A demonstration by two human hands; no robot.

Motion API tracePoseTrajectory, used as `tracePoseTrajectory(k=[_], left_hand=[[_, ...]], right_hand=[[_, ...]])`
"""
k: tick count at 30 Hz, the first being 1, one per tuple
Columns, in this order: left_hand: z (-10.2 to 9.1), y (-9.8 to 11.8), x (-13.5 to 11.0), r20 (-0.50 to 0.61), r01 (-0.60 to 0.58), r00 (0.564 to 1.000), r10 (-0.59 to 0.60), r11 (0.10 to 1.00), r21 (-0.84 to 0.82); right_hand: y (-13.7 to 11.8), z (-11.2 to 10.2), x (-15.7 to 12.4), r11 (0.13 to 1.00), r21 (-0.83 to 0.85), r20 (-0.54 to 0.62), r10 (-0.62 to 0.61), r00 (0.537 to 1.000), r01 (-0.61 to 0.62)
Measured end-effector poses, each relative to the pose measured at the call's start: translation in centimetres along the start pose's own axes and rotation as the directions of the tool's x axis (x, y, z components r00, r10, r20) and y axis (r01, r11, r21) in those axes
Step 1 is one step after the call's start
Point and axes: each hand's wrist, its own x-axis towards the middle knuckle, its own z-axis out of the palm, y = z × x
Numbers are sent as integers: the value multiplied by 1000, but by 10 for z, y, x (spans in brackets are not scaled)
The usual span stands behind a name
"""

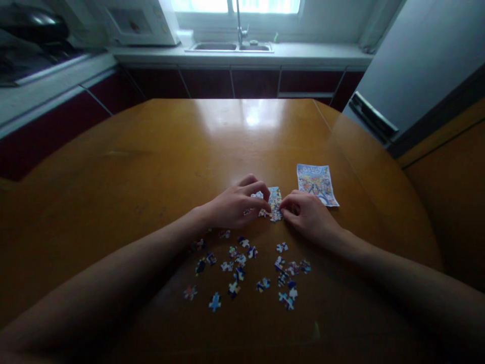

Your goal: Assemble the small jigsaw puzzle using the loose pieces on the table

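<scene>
1. Wooden worktop [113, 202], brown, glossy, rounded along its sides; bears all the puzzle items below.
2. Joined puzzle section [275, 198], multicoloured, light blue at its far end; lies flat between the two hands, partly hidden by the left one.
3. Left hand [242, 203], bare; palm down, fingers arched over the left part of the joined section, thumb and forefinger tips close beside its middle. Whether a piece is gripped cannot be told.
4. Right hand [311, 215], bare; thumb and forefinger bent toward each other at the right edge of the joined section. Contact appears to be at that edge; whether anything is pinched there cannot be told.
5. Loose puzzle pieces [240, 260], mixed colours, scattered on the near side of both hands, some touching or overlapping.
6. White-and-dark piece [282, 247], single; lies just nearer the wearer than the right hand, apart from its fingers.
7. Light blue piece [215, 302], single; lies at the near edge of the scatter, well apart from the left hand.
8. Printed sheet [316, 182], colourful; lies flat beyond the right hand, its near part close behind the knuckles.
</scene>
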Motion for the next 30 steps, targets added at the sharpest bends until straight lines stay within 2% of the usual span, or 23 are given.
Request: tracePoseTrajectory(k=[7, 16, 22, 25, 30], left_hand=[[4, 3, 0, 130, -11, 991, 5, 999, 48], [3, 7, 2, 117, -13, 993, 4, 997, 78], [2, 1, -1, 3, -7, 1000, 7, 996, 91], [4, -5, -2, -96, 11, 995, 2, 991, 133], [5, -16, -4, -330, 164, 939, -100, 971, 172]], right_hand=[[0, 2, 0, 1000, -27, -11, 12, 1000, -12], [0, 2, 1, 999, -45, -3, 20, 1000, -20], [-3, 2, 1, 999, -47, 7, 21, 1000, -20], [-2, 2, 1, 999, -30, -6, 25, 1000, -25], [3, 2, 1, 1000, 22, -21, 22, 1000, -21]])
